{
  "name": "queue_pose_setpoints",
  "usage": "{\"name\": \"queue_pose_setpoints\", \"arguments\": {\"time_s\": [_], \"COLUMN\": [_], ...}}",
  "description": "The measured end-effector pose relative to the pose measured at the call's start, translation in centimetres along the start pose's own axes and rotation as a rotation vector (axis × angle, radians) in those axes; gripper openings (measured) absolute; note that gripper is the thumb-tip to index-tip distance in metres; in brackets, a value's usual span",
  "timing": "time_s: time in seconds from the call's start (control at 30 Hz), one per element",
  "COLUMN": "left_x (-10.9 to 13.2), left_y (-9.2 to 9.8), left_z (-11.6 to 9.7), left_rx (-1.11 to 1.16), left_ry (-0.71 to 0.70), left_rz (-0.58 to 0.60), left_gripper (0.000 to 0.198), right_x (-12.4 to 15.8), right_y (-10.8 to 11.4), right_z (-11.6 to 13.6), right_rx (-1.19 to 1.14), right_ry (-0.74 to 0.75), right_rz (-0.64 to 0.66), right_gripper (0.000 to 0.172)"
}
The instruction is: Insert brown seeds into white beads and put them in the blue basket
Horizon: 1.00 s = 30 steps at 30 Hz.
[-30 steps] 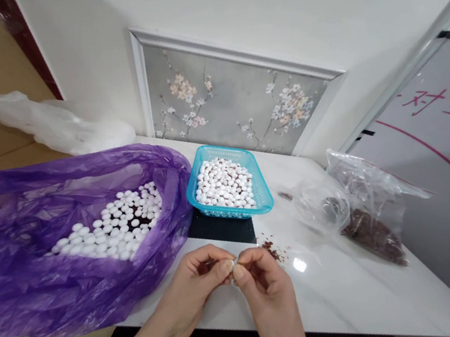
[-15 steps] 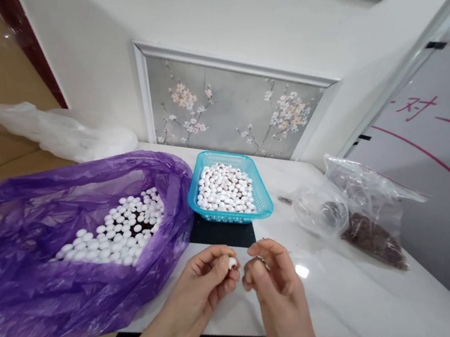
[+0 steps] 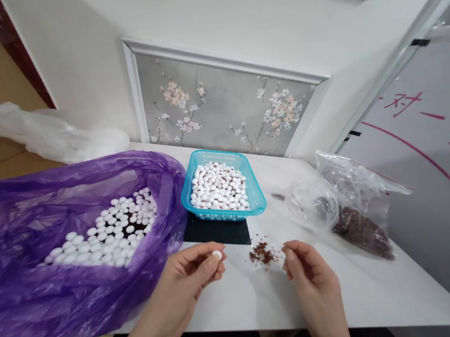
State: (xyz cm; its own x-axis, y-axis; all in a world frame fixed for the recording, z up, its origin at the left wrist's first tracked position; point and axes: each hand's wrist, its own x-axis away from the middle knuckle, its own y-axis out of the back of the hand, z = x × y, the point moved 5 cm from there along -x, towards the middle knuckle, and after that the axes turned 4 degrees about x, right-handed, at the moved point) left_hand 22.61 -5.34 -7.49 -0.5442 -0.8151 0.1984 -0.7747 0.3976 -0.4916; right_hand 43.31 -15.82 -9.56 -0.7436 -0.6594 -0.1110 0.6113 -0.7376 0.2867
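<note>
My left hand [image 3: 191, 279] pinches a small white oval bead [image 3: 217, 255] between thumb and fingertips, above the table. Off to the right, my right hand [image 3: 314, 279] has its thumb and index finger pressed together; whatever lies between them is too small or hidden to name. A little heap of reddish-brown crumbs [image 3: 263, 253] lies on the white table [image 3: 237, 297] between both hands. Just beyond stands a turquoise plastic basket [image 3: 258, 194] full of similar white pieces, some with brown marks. More white ovals [image 3: 104, 244] fill an opened purple plastic bag [image 3: 80, 305] on the left.
A clear round plastic container [image 3: 306, 207] lies at the right beside a clear zip bag [image 3: 364, 226] of brown material. A black flat piece [image 3: 218, 230] sits under the basket's front. White plastic film [image 3: 57, 135], a flower picture [image 3: 219, 106] and a whiteboard [image 3: 444, 202] stand around the table.
My hands have moved apart, the left one leftward and the right one rightward. The brown crumbs between them have come into sight. The view has shifted slightly.
</note>
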Motion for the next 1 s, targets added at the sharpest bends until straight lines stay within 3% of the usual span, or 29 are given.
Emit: {"name": "queue_pose_setpoints", "arguments": {"time_s": [0.17, 0.3, 0.4, 0.5, 0.77, 0.87, 1.0], "left_x": [-1.3, -4.1, -6.5, -7.6, -4.4, -2.4, 0.5], "left_y": [-0.6, -1.5, -2.5, -2.7, -0.9, 0.5, 3.9], "left_z": [-2.7, -6.1, -7.5, -7.6, -8.9, -10.7, -13.7], "left_rx": [-0.16, -0.494, -0.697, -0.739, -0.724, -0.788, -0.936], "left_ry": [-0.204, -0.465, -0.558, -0.56, -0.58, -0.584, -0.658], "left_rz": [-0.077, -0.225, -0.196, -0.133, -0.144, -0.265, -0.501], "left_gripper": [0.018, 0.031, 0.04, 0.05, 0.046, 0.04, 0.036], "right_x": [-0.1, 0.4, -0.1, -0.8, 0.3, 0.6, 0.5], "right_y": [-1.4, -3.7, -4.1, -4.1, -3.8, -4.0, -4.6], "right_z": [0.6, 1.7, 2.0, 1.8, 2.2, 2.6, 2.2], "right_rx": [0.184, 0.292, 0.408, 0.5, 0.497, 0.535, 0.643], "right_ry": [0.147, 0.316, 0.394, 0.443, 0.46, 0.464, 0.494], "right_rz": [0.092, 0.172, 0.103, 0.125, 0.16, 0.149, 0.2], "right_gripper": [0.023, 0.022, 0.026, 0.031, 0.024, 0.022, 0.018]}}
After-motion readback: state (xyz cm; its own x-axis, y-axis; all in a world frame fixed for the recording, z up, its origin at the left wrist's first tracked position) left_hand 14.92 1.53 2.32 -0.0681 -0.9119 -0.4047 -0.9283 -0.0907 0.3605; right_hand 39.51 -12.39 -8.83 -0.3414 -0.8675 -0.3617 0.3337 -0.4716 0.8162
